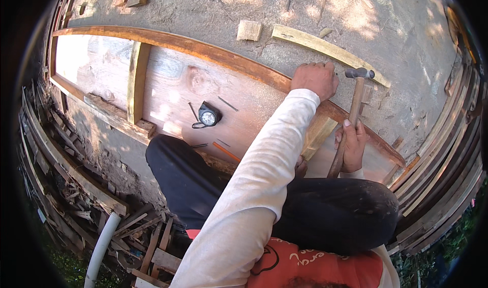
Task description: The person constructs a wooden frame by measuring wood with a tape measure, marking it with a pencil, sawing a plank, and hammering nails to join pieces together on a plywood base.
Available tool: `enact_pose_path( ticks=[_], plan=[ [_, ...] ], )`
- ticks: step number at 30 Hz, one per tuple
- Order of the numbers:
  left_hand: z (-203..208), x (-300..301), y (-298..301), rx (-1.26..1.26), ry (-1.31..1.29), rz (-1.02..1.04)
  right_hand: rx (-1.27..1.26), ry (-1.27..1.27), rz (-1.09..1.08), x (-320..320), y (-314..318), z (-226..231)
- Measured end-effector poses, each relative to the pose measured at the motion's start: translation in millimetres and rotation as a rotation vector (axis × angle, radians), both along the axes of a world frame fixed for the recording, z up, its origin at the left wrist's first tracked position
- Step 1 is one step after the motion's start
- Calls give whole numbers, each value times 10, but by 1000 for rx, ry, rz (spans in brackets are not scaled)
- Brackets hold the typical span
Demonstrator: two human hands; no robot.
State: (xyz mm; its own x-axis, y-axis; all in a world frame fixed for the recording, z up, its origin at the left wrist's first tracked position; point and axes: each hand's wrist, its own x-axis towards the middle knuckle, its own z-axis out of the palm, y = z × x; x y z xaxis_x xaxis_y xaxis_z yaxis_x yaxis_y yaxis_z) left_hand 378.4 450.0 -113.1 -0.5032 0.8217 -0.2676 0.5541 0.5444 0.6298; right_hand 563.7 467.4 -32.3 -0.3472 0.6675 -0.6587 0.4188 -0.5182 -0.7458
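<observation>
My left hand is closed in a fist at the far rail of a wooden frame. The arm hides part of the rail, and what the fingers hold, if anything, is out of sight. In my right hand is a hammer, gripped by its wooden handle with the dark metal head pointing away from me. Between the hands and my legs, a short pale wooden crosspiece lies across the frame's panel. A plywood panel fills the frame.
On the panel lie a black round tool with a silver face, an orange pencil and a nail. Another crosspiece spans the left part. Beyond are a wooden strip and a block. Stacked boards stand right.
</observation>
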Motion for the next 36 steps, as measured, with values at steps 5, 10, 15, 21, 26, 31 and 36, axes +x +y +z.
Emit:
enact_pose_path(
  ticks=[5, 10, 15, 21, 26, 31, 36],
  plan=[
    [110, -127, -446, 388, 194, 23, 46, 29, -30, 224, -686, 30],
    [372, -465, -1494, 493, 62, -380, 88, 21, -178, 681, -1111, 166],
    [503, -1611, -2440, -176, 217, -362, 70, -21, -208, 818, -1381, 166],
    [463, -2105, -3041, -409, 175, -334, 195, 33, -231, 846, -1637, 428],
    [334, -1966, -3105, -796, -17, -84, 364, 0, -250, 938, -1850, 594],
    [24, -1704, -3182, -727, 92, -33, 369, -29, -141, 935, -2008, 753],
    [-170, -1448, -3463, -312, 304, -103, 537, -187, 45, 1015, -2123, 1047]
  ],
)
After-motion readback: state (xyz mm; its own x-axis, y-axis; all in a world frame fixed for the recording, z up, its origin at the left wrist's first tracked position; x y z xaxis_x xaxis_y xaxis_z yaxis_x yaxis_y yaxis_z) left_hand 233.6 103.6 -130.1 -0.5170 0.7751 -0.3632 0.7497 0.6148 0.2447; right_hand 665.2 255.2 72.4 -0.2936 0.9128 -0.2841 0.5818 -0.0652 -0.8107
